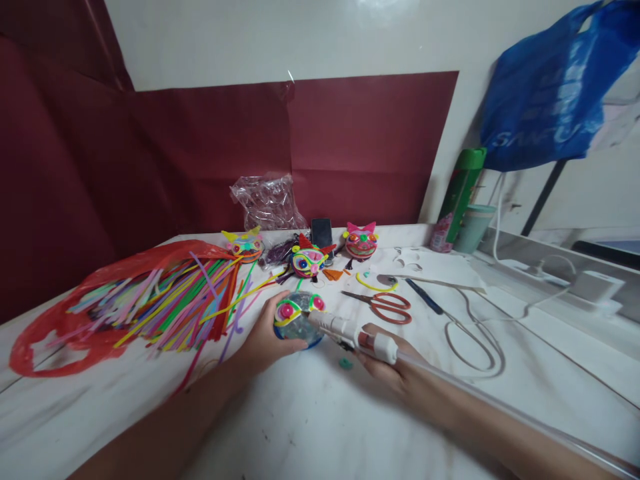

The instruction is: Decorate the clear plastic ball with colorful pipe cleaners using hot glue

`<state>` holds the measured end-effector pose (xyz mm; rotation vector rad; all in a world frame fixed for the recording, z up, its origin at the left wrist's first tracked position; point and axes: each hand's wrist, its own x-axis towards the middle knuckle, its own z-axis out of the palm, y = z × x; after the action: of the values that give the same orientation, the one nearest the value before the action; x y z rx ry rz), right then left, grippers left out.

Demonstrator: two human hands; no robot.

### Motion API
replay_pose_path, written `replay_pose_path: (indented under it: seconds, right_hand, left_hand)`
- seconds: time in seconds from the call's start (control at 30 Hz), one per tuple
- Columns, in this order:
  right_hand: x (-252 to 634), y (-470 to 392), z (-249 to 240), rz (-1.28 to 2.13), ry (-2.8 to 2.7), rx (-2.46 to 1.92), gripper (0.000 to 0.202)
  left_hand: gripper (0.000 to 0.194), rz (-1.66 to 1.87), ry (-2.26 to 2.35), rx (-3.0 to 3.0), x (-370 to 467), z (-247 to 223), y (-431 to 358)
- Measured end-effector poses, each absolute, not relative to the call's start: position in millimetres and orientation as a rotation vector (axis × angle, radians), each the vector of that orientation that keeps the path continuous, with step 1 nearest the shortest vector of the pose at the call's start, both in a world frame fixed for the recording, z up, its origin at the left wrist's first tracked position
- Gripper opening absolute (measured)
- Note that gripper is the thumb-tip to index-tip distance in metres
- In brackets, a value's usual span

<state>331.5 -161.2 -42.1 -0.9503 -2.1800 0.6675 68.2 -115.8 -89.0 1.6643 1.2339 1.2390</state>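
Note:
My left hand (267, 337) grips the left side of a rounded grey craft head (299, 327) with pink eyes outlined in yellow and white. Wrapped in my right hand (387, 363) is a white glue gun (350, 331), its tip at the head's upper right, close to the right eye. A clear glue stick trails from the gun's back along my right forearm. Just below the gun, a small teal scrap (345, 363) lies on the white table (300, 427).
Colourful strips (165, 303) on a red plastic bag lie left. Finished heads (361, 241), a phone (321, 232) and clear plastic (267, 200) stand behind. Orange-handled scissors (390, 308), a blue-handled tool (424, 297), cables, a green can (457, 200) and a power strip (550, 283) are right.

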Motion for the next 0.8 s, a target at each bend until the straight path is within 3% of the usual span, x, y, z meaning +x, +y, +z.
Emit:
replay_pose_path:
  seconds: [0.8]
  right_hand:
    - [334.8, -158.5, -46.4, 0.673, -2.189, -0.946, 0.016]
  left_hand:
    - [0.096, 1.234, 1.213, 1.687, 67.1, -88.4, -114.6]
